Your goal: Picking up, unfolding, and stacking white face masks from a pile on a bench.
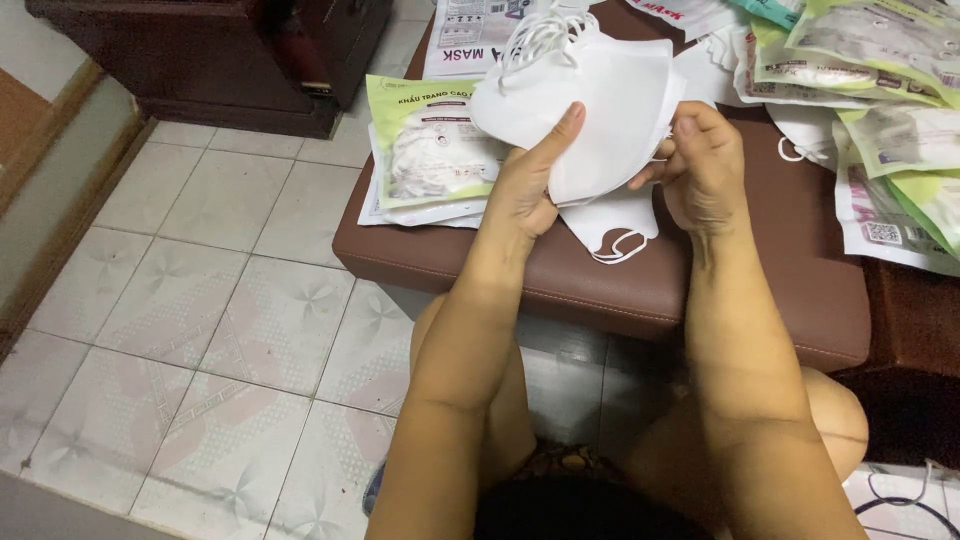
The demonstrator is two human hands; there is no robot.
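Both my hands hold a stack of white face masks above a brown padded stool. My left hand grips the stack's lower left edge, thumb stretched up across the front. My right hand pinches the stack's right edge with curled fingers. The ear loops bunch at the top of the stack. One more white mask lies flat on the stool just under my hands.
Green-and-clear mask packets lie on the stool to the left; several more packets and loose masks cover its right and far side. A dark wooden cabinet stands on the tiled floor at upper left. My knees are under the stool's near edge.
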